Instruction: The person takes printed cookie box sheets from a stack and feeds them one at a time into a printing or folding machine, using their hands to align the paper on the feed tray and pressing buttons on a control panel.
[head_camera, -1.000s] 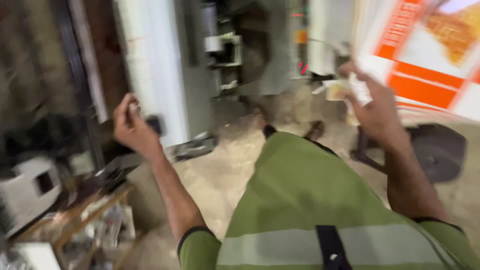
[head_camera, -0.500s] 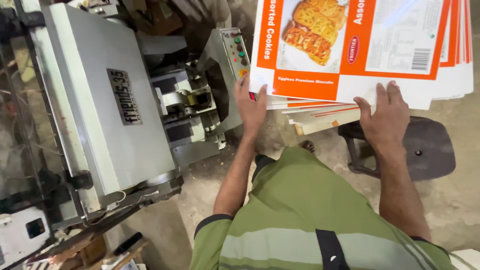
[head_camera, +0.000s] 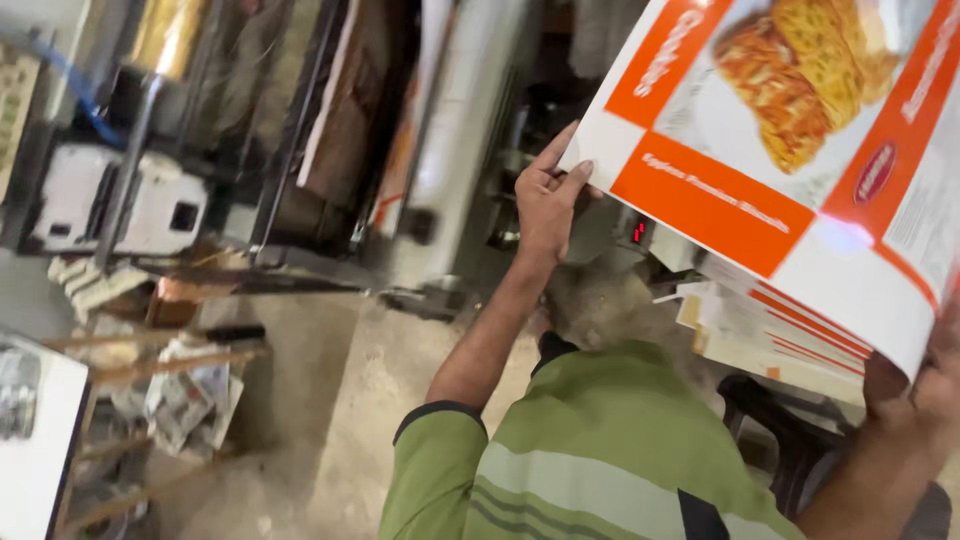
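While the left hand (head_camera: 548, 200) pinches the printed carton sheet (head_camera: 800, 170) at its upper-left corner, the right hand (head_camera: 935, 390) clamps the lower-right corner; sheet spans diagonally between.

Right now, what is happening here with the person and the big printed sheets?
A person in a green striped shirt holds up a large orange-and-white printed cardboard sheet with both hands. The left hand grips its left corner; the right hand holds its lower right edge. A stack of similar sheets lies below it. A grey metal machine stands behind.
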